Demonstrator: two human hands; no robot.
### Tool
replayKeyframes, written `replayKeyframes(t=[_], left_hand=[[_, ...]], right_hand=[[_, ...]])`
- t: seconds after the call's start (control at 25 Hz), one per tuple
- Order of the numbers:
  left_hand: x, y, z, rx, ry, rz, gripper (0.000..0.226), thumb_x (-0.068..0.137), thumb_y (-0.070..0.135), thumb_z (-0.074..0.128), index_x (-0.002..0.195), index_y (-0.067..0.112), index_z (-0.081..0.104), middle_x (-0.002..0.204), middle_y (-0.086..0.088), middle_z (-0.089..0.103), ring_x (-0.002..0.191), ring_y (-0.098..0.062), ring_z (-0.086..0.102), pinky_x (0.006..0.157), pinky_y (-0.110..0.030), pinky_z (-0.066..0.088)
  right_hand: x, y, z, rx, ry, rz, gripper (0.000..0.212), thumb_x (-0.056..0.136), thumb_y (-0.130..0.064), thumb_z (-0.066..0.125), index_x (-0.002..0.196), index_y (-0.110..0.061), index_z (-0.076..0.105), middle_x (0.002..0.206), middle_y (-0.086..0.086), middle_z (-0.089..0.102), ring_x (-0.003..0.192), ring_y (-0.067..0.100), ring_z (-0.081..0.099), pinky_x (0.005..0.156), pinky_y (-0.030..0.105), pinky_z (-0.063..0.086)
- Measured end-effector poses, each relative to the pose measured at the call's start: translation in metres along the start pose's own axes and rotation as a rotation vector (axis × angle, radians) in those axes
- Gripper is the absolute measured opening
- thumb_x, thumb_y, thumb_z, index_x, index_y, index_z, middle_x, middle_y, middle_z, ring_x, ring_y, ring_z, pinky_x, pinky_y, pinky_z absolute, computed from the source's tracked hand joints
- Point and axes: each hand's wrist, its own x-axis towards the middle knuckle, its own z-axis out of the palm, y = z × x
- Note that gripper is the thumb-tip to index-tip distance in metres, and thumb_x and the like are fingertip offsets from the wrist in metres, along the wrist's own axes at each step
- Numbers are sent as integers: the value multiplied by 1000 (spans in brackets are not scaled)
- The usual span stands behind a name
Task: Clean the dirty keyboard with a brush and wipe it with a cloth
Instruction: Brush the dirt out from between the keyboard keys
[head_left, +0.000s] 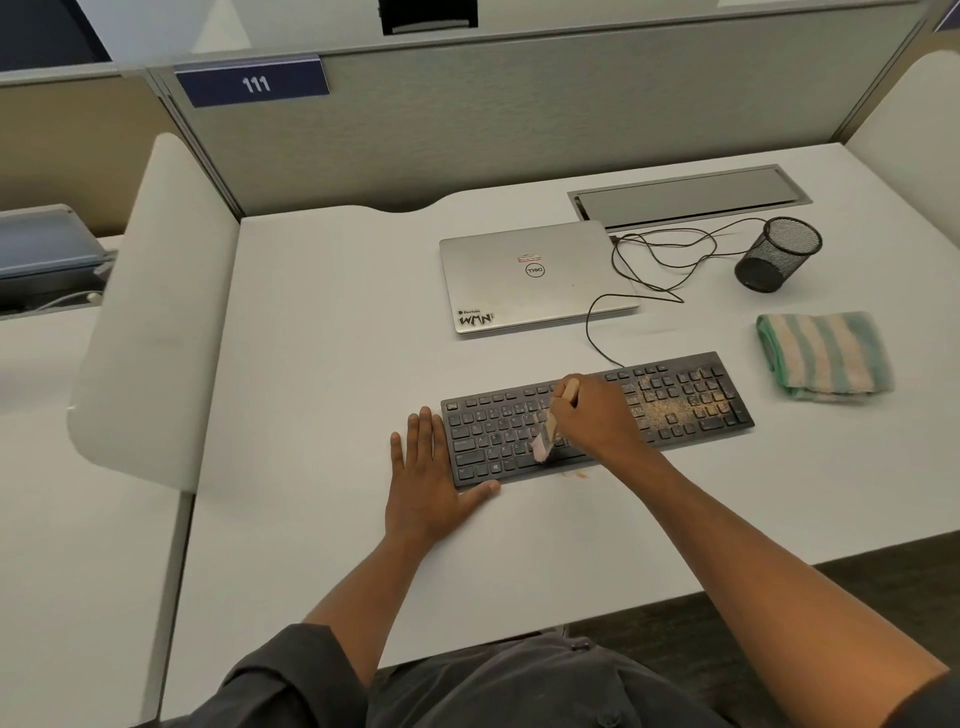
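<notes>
One keyboard (597, 415) near desk (337, 322) front edge, tan grit on its right keys. Right hand (597, 415) grips one brush (550, 426), bristles on middle keys. Left hand (426, 478) flat, fingers straight, against keyboard's left end. One striped cloth (823, 356) folded to the right, apart. Behind: one shut laptop (535, 275), one mesh cup (776, 254), loose cable (665, 260) between them.

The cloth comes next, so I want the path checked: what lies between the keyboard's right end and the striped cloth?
Head view: only bare desk lies between the keyboard and the cloth; the two are apart.
</notes>
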Motion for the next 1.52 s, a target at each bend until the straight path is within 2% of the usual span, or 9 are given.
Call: replayKeyframes(t=[0.2,0.44,0.6,0.76,0.96,1.08,1.16,1.32,1.52], left_hand=[[0,-1,1,-6,5,0,128,78,95,28,159,5,-10,168,-13,-15,154,-24,-22,124,-49,-13],[0,-1,1,-6,3,4,128,78,96,26,159,5,-12,168,-13,-15,153,-23,-23,124,-50,-13],[0,-2,0,-1,-7,2,127,78,96,25,158,5,-14,167,-13,-17,153,-24,-24,124,-50,-12],[1,-2,1,-5,-9,1,129,76,98,20,158,5,-14,167,-13,-17,153,-23,-24,124,-50,-13],[0,-2,1,-9,-2,5,129,76,98,19,158,5,-14,167,-13,-18,153,-23,-25,124,-50,-13],[0,-1,0,-8,-6,4,128,77,97,22,158,5,-14,168,-14,-17,153,-23,-24,124,-49,-13],[0,-1,0,-2,-6,2,128,77,96,23,158,5,-14,168,-14,-17,153,-23,-25,124,-49,-14],[0,0,-1,3,-14,-1,129,76,97,21,159,4,-12,167,-14,-16,153,-24,-24,124,-49,-13],[-1,-1,-1,-5,-5,0,129,76,97,22,159,3,-10,168,-14,-15,153,-24,-23,124,-50,-12]], right_hand=[[3,-9,2,138,110,-46,16,92,-15,55,81,-18,65,68,-3,65,61,10,58,51,22,40],[-6,-8,3,-16,-2,-78,17,91,-12,55,79,-14,68,72,2,70,68,17,63,57,25,45],[-13,-5,7,54,-2,-108,16,91,-15,55,79,-20,65,71,-3,67,66,10,60,55,23,41],[-15,-3,5,15,-29,-103,16,91,-13,56,79,-17,66,74,0,69,71,16,63,59,24,46],[-23,-2,7,121,-57,-71,15,91,-18,55,82,-20,66,71,-4,68,70,17,66,62,32,53],[-21,-6,4,-60,-6,-107,17,92,-15,53,79,-18,64,68,-5,65,64,11,60,58,26,43],[-21,-13,1,-61,17,-124,16,92,-14,52,81,-17,64,67,-6,63,62,9,58,54,23,38],[-24,-10,0,112,-175,-102,15,87,-9,60,84,-19,71,76,-8,69,71,10,62,59,22,44],[-8,-6,-13,16,-178,-81,12,86,-9,69,81,-19,74,78,-6,72,74,8,64,66,25,47]])
